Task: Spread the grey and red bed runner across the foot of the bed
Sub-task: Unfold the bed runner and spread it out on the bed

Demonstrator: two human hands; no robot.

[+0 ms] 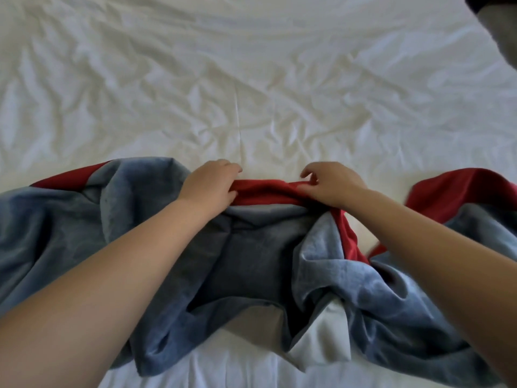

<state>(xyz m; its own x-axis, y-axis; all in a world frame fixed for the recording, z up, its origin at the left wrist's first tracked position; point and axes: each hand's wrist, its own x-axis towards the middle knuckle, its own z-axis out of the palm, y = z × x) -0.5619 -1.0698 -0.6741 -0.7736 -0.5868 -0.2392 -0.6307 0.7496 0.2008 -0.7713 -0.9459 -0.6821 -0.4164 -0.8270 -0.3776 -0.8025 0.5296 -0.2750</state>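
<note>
Head view, looking down on the foot of a bed (237,368) covered by a creased white cotton sheet (279,88). Soft grey plush bed runner (251,247) with a red fabric border (265,190), lying on the near part of the sheet, bunched and folded rather than flat. Long axis left to right, across the width of the bed, both ends running off toward the frame edges. Red border on the far side, facing the head of the bed; grey plush on the near side. Left hand (208,182) with fingers curled down over the far edge, gripping the red border at its junction with the grey. Right hand (333,186) near it, thumb and curled fingers pinching the same red border, index finger slightly lifted. Hands set close together at the middle of the far edge, probably to draw that edge taut and straight before working outward from the centre. To the right of the right hand, red border twisted, turning down and under the grey folds; likely the next part needing untwisting. Among the folds at lower middle, a pale patch, lining or sheet not distinguishable. Spreading judged part-done: direction correct, fabric not yet smoothed. Dark blurred object (498,23) at the upper right corner, unidentifiable.
</note>
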